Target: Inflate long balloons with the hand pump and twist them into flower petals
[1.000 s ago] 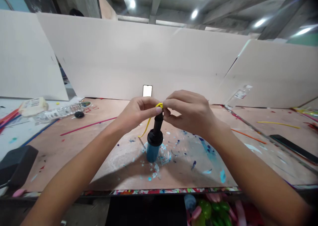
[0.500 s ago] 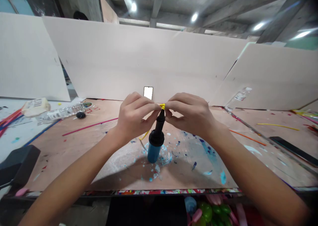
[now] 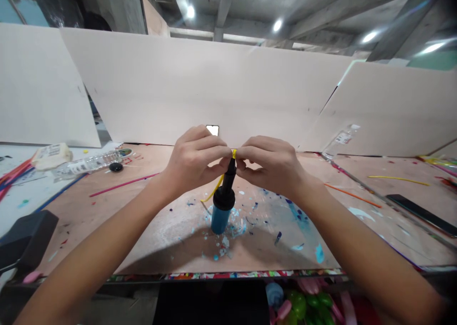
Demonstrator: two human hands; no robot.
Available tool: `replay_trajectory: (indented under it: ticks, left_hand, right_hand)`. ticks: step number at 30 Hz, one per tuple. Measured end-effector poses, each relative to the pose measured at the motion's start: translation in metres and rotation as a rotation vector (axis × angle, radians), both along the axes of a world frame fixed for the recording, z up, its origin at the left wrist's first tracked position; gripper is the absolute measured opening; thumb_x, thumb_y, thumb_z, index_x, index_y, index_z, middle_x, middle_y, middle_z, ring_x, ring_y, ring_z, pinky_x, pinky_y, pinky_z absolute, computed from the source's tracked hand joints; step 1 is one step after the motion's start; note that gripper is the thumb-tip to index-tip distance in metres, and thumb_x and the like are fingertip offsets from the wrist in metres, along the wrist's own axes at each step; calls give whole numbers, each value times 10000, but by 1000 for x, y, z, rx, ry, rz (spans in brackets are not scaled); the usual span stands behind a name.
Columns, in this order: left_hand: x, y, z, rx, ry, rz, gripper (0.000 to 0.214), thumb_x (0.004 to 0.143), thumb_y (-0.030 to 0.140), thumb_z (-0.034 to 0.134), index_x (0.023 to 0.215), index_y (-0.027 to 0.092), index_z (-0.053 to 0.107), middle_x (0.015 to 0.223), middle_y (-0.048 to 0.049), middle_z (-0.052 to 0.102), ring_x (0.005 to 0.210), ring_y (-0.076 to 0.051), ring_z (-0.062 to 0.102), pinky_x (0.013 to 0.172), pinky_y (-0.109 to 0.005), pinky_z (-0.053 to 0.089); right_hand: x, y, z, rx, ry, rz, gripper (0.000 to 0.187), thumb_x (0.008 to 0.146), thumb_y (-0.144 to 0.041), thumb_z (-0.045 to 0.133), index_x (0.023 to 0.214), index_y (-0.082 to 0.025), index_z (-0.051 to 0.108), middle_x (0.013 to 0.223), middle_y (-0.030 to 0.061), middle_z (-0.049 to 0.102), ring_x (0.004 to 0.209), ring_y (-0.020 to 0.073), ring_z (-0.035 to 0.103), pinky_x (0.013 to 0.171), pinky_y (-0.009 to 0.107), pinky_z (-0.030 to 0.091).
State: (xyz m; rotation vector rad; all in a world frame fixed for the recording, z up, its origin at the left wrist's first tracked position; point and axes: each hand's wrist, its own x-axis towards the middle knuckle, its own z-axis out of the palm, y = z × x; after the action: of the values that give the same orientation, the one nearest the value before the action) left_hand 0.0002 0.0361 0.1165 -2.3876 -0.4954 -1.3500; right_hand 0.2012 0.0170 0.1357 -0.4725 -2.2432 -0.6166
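A blue pump with a black nozzle stands upright in the middle of the wooden table. A thin yellow balloon has its mouth at the nozzle tip, and its tail hangs down to the left of the pump. My left hand pinches the balloon's mouth from the left. My right hand pinches it from the right. Both hands meet at the nozzle tip with fingers closed.
Long uninflated balloons lie about: a pink balloon left, an orange balloon and a yellow balloon right. A plastic bottle and black cap lie at left. A phone lies right. White boards wall the back. Inflated balloons sit below the front edge.
Both hands have come together at the nozzle tip, my left hand rising slightly. The balloon's mouth sits lower and tighter on the tip than one second ago.
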Motion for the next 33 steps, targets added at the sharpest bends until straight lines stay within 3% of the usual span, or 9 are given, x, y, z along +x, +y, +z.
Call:
replay_trajectory:
  ticks: [9, 18, 22, 25, 29, 33]
  left_hand:
    - [-4, 1, 3, -36, 168, -34, 99, 804, 211, 554, 822, 239, 648, 797, -14, 683, 711, -164, 491, 696, -319, 381]
    - [-7, -13, 4, -43, 291, 17, 150, 792, 153, 516, 811, 222, 647, 757, -14, 664, 716, -159, 503, 679, -303, 367]
    - [-7, -14, 8, -101, 312, -35, 151, 791, 139, 516, 791, 209, 650, 734, -17, 654, 687, -150, 512, 674, -297, 387]
    - [-8, -13, 6, -248, 219, -113, 134, 806, 177, 538, 821, 210, 667, 758, -23, 662, 712, -148, 546, 683, -290, 421]
    - [-6, -15, -6, -637, -73, -211, 205, 873, 309, 516, 949, 198, 670, 888, -51, 681, 808, -156, 597, 738, -295, 458]
    - [8, -14, -23, -984, -236, -481, 349, 926, 430, 414, 1039, 193, 644, 982, -82, 662, 906, -179, 596, 809, -326, 461]
  right_hand:
    - [-1, -3, 0, 37, -128, -37, 137, 788, -93, 480, 731, -198, 547, 641, -11, 580, 588, 114, 493, 576, 245, 388]
    - [-2, -15, -5, 104, -226, -120, 194, 768, -103, 440, 604, -207, 445, 470, -57, 445, 435, 92, 373, 473, 264, 265]
    - [0, -16, -8, 111, -277, -161, 173, 769, -117, 437, 634, -207, 498, 466, -53, 443, 434, 100, 363, 482, 270, 268]
    - [0, -13, -9, 98, -282, -161, 165, 764, -109, 440, 650, -200, 516, 473, -51, 458, 439, 94, 376, 490, 265, 267]
    - [0, -9, -10, 94, -236, -127, 163, 765, -98, 431, 672, -194, 524, 480, -56, 475, 451, 87, 413, 499, 258, 269]
    - [-3, -8, -14, 114, -192, -119, 156, 762, -94, 445, 675, -198, 523, 510, -60, 513, 465, 87, 454, 501, 253, 295]
